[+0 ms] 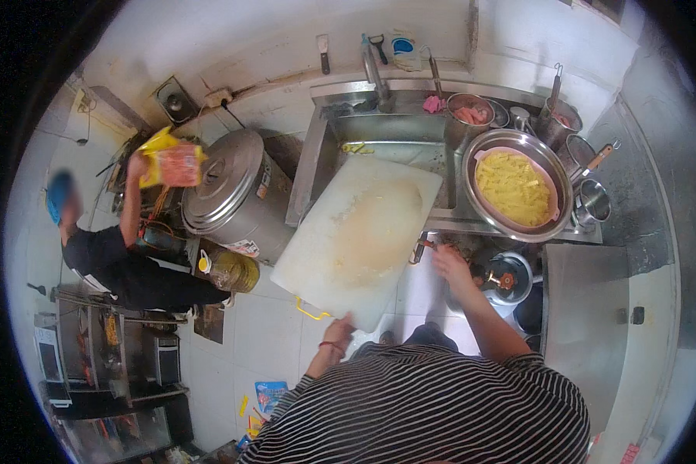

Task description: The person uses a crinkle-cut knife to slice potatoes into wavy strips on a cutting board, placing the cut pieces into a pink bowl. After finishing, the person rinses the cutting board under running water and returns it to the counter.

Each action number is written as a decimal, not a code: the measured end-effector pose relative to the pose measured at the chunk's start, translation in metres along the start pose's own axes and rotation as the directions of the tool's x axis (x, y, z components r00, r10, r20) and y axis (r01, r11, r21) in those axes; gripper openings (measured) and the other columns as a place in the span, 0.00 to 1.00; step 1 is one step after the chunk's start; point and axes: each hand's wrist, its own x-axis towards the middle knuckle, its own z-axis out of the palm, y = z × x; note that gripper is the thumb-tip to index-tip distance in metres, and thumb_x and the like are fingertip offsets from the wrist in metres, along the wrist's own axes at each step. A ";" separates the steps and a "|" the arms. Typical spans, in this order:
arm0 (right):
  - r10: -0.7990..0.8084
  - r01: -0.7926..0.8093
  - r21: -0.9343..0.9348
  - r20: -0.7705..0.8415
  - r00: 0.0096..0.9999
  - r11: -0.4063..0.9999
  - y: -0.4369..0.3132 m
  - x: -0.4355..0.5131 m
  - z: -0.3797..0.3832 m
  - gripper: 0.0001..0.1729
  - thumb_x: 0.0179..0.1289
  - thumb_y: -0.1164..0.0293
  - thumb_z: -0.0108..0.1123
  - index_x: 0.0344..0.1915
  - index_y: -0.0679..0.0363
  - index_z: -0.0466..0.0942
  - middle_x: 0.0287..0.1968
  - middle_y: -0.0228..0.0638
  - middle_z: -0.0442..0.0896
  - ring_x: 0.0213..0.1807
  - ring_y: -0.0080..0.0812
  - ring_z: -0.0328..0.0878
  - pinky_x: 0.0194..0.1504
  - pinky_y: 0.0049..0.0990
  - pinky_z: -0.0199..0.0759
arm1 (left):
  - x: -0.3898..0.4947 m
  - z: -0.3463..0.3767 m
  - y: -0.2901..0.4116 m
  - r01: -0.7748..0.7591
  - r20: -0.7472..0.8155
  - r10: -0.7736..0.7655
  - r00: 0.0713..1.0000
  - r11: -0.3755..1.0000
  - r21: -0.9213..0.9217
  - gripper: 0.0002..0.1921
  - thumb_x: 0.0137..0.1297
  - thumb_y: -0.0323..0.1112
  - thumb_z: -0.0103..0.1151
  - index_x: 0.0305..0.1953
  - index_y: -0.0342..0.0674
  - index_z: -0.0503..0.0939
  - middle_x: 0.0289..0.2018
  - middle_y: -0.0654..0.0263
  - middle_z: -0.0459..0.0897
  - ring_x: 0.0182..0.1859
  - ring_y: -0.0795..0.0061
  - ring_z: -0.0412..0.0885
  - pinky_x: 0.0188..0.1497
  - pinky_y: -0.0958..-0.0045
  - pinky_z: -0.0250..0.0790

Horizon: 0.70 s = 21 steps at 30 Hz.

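A large white plastic cutting board [313, 243] lies slantwise, its far part over the sink and its near corner towards my body. It has a worn, brownish, wet-looking middle with a few small yellow bits. My left hand [339, 332] grips its near edge, beside a yellow handle [312, 311]. By the board's right edge is my right hand [451, 265], its fingers reaching towards a small dark-handled object [420, 248]. Whether they hold that object is unclear. Right of the sink, a pink basket of cut yellow pieces [513, 185] sits in a steel basin [564, 200].
The steel sink [403, 130] holds yellow scraps. Steel pots [470, 116] stand along its right side. Below is a gas cylinder [504, 281]. Left are a lidded steel drum [232, 180] and an oil jug [235, 271]. Another person [101, 243] holds up a yellow-red packet [177, 164].
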 end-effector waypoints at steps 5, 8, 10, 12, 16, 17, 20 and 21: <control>0.070 -0.072 -0.057 -0.031 0.997 0.996 0.010 -0.036 -0.059 0.18 0.67 0.63 0.62 0.54 0.57 0.78 0.44 0.29 0.84 0.42 0.24 0.81 0.40 0.25 0.72 | 0.022 0.106 -0.005 0.156 0.253 -0.088 0.964 0.952 -0.264 0.18 0.70 0.51 0.62 0.48 0.43 0.78 0.34 0.73 0.80 0.31 0.78 0.74 0.27 0.71 0.62; 0.126 -0.131 -0.182 -0.034 0.991 0.975 0.005 -0.055 -0.092 0.19 0.67 0.63 0.62 0.54 0.59 0.78 0.43 0.31 0.85 0.42 0.25 0.81 0.40 0.26 0.73 | 0.050 0.154 0.013 0.154 0.202 -0.142 0.969 0.987 -0.045 0.20 0.63 0.52 0.69 0.48 0.46 0.79 0.38 0.74 0.82 0.41 0.78 0.76 0.31 0.74 0.61; 0.158 -0.166 -0.340 -0.049 0.986 0.926 0.003 -0.069 -0.109 0.20 0.67 0.63 0.63 0.55 0.60 0.78 0.44 0.33 0.85 0.44 0.27 0.82 0.41 0.27 0.75 | 0.078 0.183 0.022 0.085 0.092 -0.094 0.991 0.992 0.096 0.23 0.61 0.55 0.70 0.48 0.46 0.79 0.35 0.69 0.82 0.37 0.77 0.77 0.25 0.76 0.58; 0.202 -0.204 -0.424 -0.051 0.978 0.882 0.006 -0.080 -0.122 0.22 0.66 0.62 0.63 0.56 0.61 0.77 0.44 0.32 0.84 0.43 0.27 0.80 0.44 0.28 0.74 | 0.106 0.205 0.025 0.029 0.068 -0.034 0.997 0.996 0.084 0.31 0.61 0.57 0.69 0.52 0.35 0.78 0.50 0.54 0.84 0.41 0.76 0.81 0.19 0.78 0.53; 0.113 -0.094 -0.499 0.006 0.994 0.861 0.014 -0.086 -0.135 0.21 0.65 0.66 0.63 0.56 0.62 0.77 0.45 0.33 0.83 0.45 0.25 0.79 0.48 0.27 0.73 | 0.146 0.227 0.043 -0.015 0.120 0.005 0.993 0.996 0.085 0.33 0.63 0.59 0.66 0.57 0.36 0.75 0.59 0.50 0.80 0.53 0.70 0.81 0.36 0.75 0.67; 0.086 -0.076 -0.537 -0.006 0.996 0.840 0.012 -0.085 -0.136 0.21 0.65 0.67 0.63 0.56 0.62 0.77 0.45 0.34 0.83 0.45 0.25 0.78 0.48 0.27 0.73 | 0.153 0.233 0.050 -0.044 0.157 0.030 0.987 0.995 0.085 0.33 0.64 0.60 0.64 0.58 0.38 0.75 0.59 0.51 0.80 0.56 0.68 0.80 0.42 0.74 0.68; -0.024 0.097 -0.627 0.125 0.992 0.773 -0.013 -0.090 -0.126 0.23 0.65 0.63 0.65 0.56 0.63 0.78 0.48 0.41 0.84 0.50 0.33 0.81 0.54 0.30 0.74 | 0.155 0.253 0.070 0.019 0.221 -0.075 0.972 0.969 0.247 0.33 0.68 0.63 0.57 0.60 0.42 0.74 0.58 0.52 0.80 0.61 0.66 0.77 0.55 0.72 0.67; 0.000 0.090 -0.679 0.131 0.991 0.728 -0.028 -0.095 -0.117 0.24 0.64 0.60 0.66 0.56 0.63 0.78 0.49 0.45 0.85 0.52 0.37 0.83 0.56 0.32 0.74 | 0.150 0.261 0.073 0.063 0.228 -0.142 0.963 0.944 0.324 0.33 0.69 0.64 0.54 0.61 0.43 0.73 0.58 0.53 0.80 0.62 0.66 0.76 0.59 0.71 0.65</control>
